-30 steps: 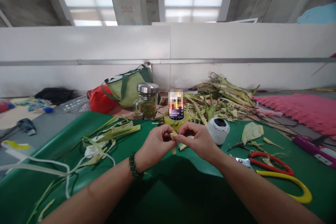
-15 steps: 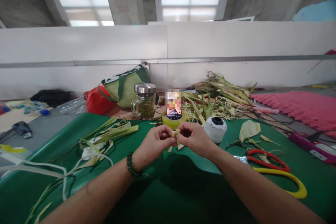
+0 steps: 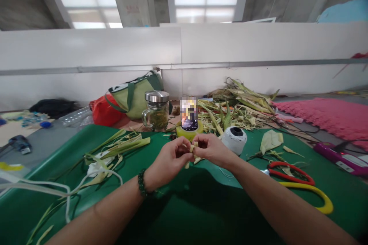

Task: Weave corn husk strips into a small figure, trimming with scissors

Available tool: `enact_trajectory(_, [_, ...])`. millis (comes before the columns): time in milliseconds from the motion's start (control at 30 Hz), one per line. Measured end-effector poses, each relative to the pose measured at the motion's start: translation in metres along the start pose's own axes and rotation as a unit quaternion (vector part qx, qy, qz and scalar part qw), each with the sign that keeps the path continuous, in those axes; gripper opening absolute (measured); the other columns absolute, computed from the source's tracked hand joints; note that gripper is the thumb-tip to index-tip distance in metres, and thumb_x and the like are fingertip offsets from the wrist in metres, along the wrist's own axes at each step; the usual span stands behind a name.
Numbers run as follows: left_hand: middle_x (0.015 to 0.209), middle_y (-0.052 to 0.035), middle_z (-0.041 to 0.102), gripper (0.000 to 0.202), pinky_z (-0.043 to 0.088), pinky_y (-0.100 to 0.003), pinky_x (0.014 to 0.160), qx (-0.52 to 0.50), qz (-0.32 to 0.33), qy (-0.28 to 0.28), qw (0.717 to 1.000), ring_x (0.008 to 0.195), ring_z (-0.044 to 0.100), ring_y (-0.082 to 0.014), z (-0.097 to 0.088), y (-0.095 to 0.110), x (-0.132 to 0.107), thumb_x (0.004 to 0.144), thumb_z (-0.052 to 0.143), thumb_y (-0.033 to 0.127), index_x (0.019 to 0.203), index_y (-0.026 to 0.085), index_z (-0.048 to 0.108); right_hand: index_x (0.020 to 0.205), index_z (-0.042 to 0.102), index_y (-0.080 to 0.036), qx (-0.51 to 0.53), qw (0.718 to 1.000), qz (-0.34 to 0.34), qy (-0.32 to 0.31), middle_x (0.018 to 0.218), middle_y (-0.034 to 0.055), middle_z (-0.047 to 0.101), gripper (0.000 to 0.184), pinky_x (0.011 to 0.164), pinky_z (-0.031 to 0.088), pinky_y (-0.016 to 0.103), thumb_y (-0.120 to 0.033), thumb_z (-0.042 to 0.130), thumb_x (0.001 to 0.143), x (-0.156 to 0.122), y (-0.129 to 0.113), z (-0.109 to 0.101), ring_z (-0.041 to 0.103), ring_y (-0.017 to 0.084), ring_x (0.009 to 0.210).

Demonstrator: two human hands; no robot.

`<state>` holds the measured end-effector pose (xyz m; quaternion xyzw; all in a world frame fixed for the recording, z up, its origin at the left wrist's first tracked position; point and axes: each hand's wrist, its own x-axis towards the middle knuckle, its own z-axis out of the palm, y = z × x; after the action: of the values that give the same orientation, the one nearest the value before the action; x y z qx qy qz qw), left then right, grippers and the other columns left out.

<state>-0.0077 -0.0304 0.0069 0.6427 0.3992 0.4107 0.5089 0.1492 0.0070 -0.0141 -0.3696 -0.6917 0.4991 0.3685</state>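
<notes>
Pale husk strip (image 3: 192, 148) between both hands (image 3: 169, 159) (image 3: 214, 151)

- Strip (image 3: 192, 148), frame centre: pale yellow.
- Mat (image 3: 67, 149), lower frame: green.
- Scissors (image 3: 304, 187), lower right: red and yellow handles.
- Spool (image 3: 234, 143), right of centre: white, black core.
- Bag (image 3: 139, 100), left of centre: light green, dark-green straps.
</notes>
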Motion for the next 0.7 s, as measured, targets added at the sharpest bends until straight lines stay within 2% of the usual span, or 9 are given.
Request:
enact_trajectory(133, [0.063, 0.0005, 0.064, 0.012, 0.042, -0.023, 0.059, 0.045, 0.025, 0.012, 0.999, 0.062, 0.059, -0.0133, 0.004, 0.000, -0.004, 0.072, 0.061, 0.014, 0.078, 0.017, 0.050, 0.061, 0.048, -0.018, 0.018, 1.000, 0.007, -0.021, 0.051, -0.0039, 0.051, 0.019, 0.045, 0.031, 0.020, -0.028, 0.063, 0.064, -0.001, 0.001, 0.000, 0.047, 0.009, 0.048])
enact_trajectory(333, [0.061, 0.0003, 0.066, 0.023, 0.040, -0.021, 0.053, 0.014, 0.005, -0.003, 1.000, 0.056, 0.057, -0.0124, 0.001, 0.002, -0.003, 0.073, 0.065, 0.023, 0.092, 0.016, 0.052, 0.062, 0.046, -0.019, 0.021, 1.000, -0.018, -0.005, 0.050, -0.0031, 0.057, 0.016, 0.044, 0.033, 0.020, -0.024, 0.061, 0.066, -0.003, -0.003, -0.001, 0.053, 0.011, 0.048])
enact_trajectory(433, [0.062, -0.0012, 0.066, 0.024, 0.044, -0.023, 0.057, -0.014, 0.010, 0.004, 1.000, 0.060, 0.060, -0.0139, 0.001, 0.002, -0.002, 0.076, 0.064, 0.036, 0.085, 0.015, 0.054, 0.063, 0.046, -0.019, 0.045, 0.999, -0.025, -0.014, 0.052, -0.0020, 0.061, 0.019, 0.044, 0.035, 0.020, -0.026, 0.062, 0.069, -0.004, -0.007, -0.001, 0.054, 0.011, 0.048])
enact_trajectory(533, [0.058, 0.0009, 0.063, 0.033, 0.046, -0.024, 0.059, -0.051, 0.002, 0.006, 0.999, 0.056, 0.059, -0.0128, 0.002, 0.000, 0.000, 0.074, 0.064, 0.047, 0.072, 0.016, 0.052, 0.063, 0.046, -0.019, 0.055, 0.998, -0.031, -0.021, 0.051, -0.0028, 0.060, 0.021, 0.043, 0.036, 0.020, -0.028, 0.064, 0.069, -0.006, -0.009, 0.000, 0.055, 0.010, 0.047])
enact_trajectory(633, [0.057, 0.0035, 0.059, 0.039, 0.047, -0.024, 0.058, -0.077, -0.002, 0.003, 0.997, 0.053, 0.058, -0.0114, 0.004, -0.001, 0.001, 0.071, 0.065, 0.052, 0.066, 0.017, 0.048, 0.063, 0.046, -0.019, 0.070, 0.996, -0.038, -0.030, 0.049, -0.0058, 0.054, 0.021, 0.042, 0.037, 0.020, -0.025, 0.065, 0.067, -0.007, -0.010, 0.001, 0.056, 0.011, 0.047])
enact_trajectory(700, [0.057, 0.0044, 0.057, 0.039, 0.048, -0.024, 0.058, -0.077, 0.005, 0.009, 0.997, 0.053, 0.058, -0.0114, 0.005, -0.002, 0.000, 0.071, 0.065, 0.052, 0.066, 0.018, 0.046, 0.067, 0.048, -0.019, 0.087, 0.994, -0.049, -0.041, 0.050, -0.0064, 0.055, 0.018, 0.042, 0.038, 0.019, -0.024, 0.065, 0.068, -0.008, -0.010, 0.001, 0.057, 0.010, 0.047])
